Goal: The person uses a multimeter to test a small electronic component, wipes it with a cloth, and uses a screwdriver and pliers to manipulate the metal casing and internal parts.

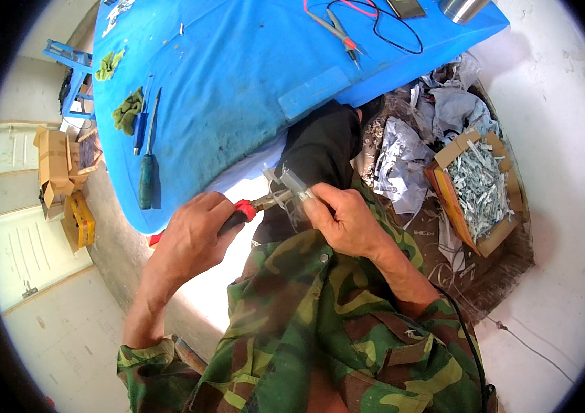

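Observation:
My left hand (199, 230) is closed around a hand tool (245, 208) with a red-and-black grip. Its metal end (272, 200) reaches toward my right hand and touches or nearly touches what is there. Between thumb and fingers, my right hand (345, 219) pinches a clear, shiny plastic piece (294, 183). Thin see-through strands hang below that piece. Both hands are above my lap, in front of the table's near edge. The tool's exact kind is hard to make out, since my fingers cover much of the handle.
A blue-covered table (217, 89) holds a green-handled screwdriver (146, 180), a blue pen-like tool (139, 131), green gloves (127, 111), test leads (347, 43) and a metal cup (462, 8). At right stand a carton of paper shreds (478, 186) and crumpled plastic bags (406, 162). Cardboard boxes (55, 162) are left.

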Tool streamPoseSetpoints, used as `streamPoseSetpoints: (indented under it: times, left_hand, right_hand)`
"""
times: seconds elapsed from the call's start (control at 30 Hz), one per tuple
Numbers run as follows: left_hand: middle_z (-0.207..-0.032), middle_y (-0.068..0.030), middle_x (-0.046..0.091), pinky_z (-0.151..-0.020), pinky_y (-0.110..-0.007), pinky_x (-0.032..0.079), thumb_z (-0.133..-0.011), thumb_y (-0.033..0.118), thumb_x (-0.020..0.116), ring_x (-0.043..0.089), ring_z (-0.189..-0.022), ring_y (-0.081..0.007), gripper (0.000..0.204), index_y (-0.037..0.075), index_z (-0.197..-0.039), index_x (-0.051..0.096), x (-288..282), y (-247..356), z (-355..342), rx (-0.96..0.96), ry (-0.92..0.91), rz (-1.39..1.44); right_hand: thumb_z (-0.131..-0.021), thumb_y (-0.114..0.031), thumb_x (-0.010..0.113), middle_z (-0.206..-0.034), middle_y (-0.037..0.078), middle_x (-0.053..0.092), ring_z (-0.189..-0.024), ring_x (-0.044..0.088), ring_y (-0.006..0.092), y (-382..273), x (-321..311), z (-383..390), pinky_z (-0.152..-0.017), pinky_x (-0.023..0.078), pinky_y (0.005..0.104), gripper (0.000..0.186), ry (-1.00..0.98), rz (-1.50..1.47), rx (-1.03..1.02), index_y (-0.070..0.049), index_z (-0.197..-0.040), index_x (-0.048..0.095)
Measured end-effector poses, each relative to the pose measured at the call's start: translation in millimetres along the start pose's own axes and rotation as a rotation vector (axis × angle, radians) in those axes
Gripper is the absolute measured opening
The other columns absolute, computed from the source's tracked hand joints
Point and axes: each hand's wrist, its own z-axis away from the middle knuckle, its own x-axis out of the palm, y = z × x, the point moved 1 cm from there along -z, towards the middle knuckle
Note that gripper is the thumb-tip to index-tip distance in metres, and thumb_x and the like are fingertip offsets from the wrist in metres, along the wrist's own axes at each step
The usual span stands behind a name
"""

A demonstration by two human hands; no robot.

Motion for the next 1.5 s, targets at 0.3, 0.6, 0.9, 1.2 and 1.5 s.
streamPoseSetpoints:
  times: [0.3,0.6,0.9,1.2,1.5]
  left_hand:
    - [-0.098,-0.0161,0.068,-0.075,-0.046,0.054,-0.09,0.009,0.075,0.066,-0.087,-0.0395,0.018,-0.001,-0.103,0.067,15.4,1.6,13.0,-0.165,0.126,0.143]
    - [-0.107,-0.0201,0.068,-0.077,-0.041,0.053,-0.093,0.01,0.073,0.068,-0.087,-0.0357,0.025,-0.004,-0.112,0.066,45.9,13.6,21.4,-0.297,0.291,0.31]
    - [-0.098,-0.0192,0.065,-0.071,-0.04,0.05,-0.094,0.008,0.072,0.064,-0.08,-0.0343,0.023,-0.003,-0.111,0.063,65.4,14.9,27.2,-0.286,0.308,0.313]
    - [-0.1,-0.0198,0.066,-0.078,-0.043,0.053,-0.091,0.005,0.073,0.065,-0.086,-0.0381,0.039,-0.001,-0.127,0.059,71.8,7.3,26.4,-0.252,0.323,0.354]
    - [-0.113,-0.0217,0.063,-0.09,-0.049,0.052,-0.091,0.004,0.072,0.064,-0.102,-0.0435,0.042,-0.001,-0.13,0.058,77.1,17.8,27.7,-0.261,0.331,0.149]
  right_hand:
    - [-0.105,-0.021,0.061,-0.071,0.016,0.062,-0.061,0.063,0.0249,2.2,4.8,1.8,-0.059,0.049,0.039,0.024,0.046,-0.09,0.059,0.003,-0.101,0.062]
    - [-0.105,-0.021,0.064,-0.071,0.01,0.069,-0.064,0.067,0.0155,-3.6,15.6,7.3,-0.061,0.052,0.0337,0.024,0.068,-0.135,0.117,0.003,-0.102,0.065]
    - [-0.102,-0.017,0.066,-0.068,0.012,0.066,-0.057,0.06,0.0166,-12.6,20.3,11.1,-0.056,0.048,0.0351,0.021,0.051,-0.044,0.112,0.003,-0.094,0.066]
    - [-0.1,-0.017,0.067,-0.069,0.014,0.063,-0.059,0.059,0.0151,-8.0,21.3,11.0,-0.058,0.048,0.0365,0.02,0.031,-0.032,0.094,0.003,-0.098,0.066]
    - [-0.098,-0.016,0.072,-0.078,0.015,0.067,-0.067,0.065,0.0232,-8.5,24.0,-7.4,-0.062,0.051,0.036,0.021,0.178,0.053,-0.026,0.003,-0.104,0.066]
